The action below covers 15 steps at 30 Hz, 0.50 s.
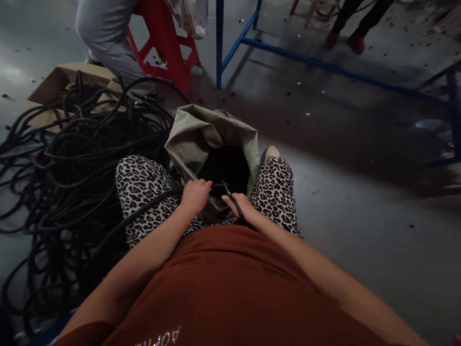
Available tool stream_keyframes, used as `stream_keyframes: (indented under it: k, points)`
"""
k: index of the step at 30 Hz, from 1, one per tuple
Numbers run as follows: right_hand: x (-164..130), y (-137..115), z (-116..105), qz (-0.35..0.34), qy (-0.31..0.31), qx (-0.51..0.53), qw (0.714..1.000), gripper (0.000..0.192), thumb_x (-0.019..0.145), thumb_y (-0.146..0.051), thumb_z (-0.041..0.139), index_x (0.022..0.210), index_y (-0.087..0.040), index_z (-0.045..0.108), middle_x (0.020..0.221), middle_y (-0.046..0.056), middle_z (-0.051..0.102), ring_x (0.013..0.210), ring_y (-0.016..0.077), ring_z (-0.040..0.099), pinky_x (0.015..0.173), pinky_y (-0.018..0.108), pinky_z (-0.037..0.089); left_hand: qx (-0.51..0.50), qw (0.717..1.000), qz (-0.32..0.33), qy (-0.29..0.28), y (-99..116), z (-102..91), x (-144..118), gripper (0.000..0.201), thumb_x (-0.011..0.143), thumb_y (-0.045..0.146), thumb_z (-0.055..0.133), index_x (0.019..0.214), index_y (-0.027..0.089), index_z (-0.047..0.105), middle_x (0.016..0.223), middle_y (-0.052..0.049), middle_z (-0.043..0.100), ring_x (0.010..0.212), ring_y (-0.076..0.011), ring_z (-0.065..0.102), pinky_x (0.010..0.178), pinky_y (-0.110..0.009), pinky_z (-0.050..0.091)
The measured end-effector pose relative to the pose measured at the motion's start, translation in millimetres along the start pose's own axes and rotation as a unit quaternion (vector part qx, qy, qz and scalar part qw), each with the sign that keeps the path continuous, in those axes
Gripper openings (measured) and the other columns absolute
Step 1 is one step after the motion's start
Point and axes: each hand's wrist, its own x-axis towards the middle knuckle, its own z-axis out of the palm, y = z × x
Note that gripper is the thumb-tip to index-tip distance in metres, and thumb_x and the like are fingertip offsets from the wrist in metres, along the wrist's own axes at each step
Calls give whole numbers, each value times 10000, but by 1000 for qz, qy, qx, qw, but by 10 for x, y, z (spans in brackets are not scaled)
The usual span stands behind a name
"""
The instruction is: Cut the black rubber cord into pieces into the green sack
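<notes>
My left hand [196,196] is closed around a black rubber strip [152,203], which runs over my left thigh from the pile at my left. A short end of the strip sticks out past my fingers. Gripped in my right hand [240,204] is a pair of scissors [236,208] with dark handles, blades pointing up at the strip's end. Whether the blades touch the strip I cannot tell. Just beyond both hands, between my knees, stands an open grey-green woven sack [189,144]; its inside is dark and its contents are unclear.
A large tangle of black strips [71,172] covers the floor at left, partly over a cardboard box [53,84]. Ahead are a person's grey trouser leg [106,32], a red stool [165,43] and a blue metal frame [305,59]. Another person's legs [364,2] stand at upper right.
</notes>
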Motion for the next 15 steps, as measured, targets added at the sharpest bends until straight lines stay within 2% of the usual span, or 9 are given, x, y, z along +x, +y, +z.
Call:
stream_keyframes:
  k: [9,15]
  points:
    - [10,38,-8,-4,-5,-6,1000,365,908,-423,524,653,-162,501,448,-32,470,307,96,463,328,188,341,-1,1000,-2,-1,-37,44,6,291,876,249,423,1075,197,628,925,-101,642,904,-223,591,769,-343,389]
    - [28,85,5,5,4,52,999,367,915,-451,500,679,-170,485,429,-49,438,299,104,473,309,184,342,-1,1000,-21,6,-65,74,17,293,872,248,431,1085,192,625,933,-104,647,879,-223,601,761,-343,392]
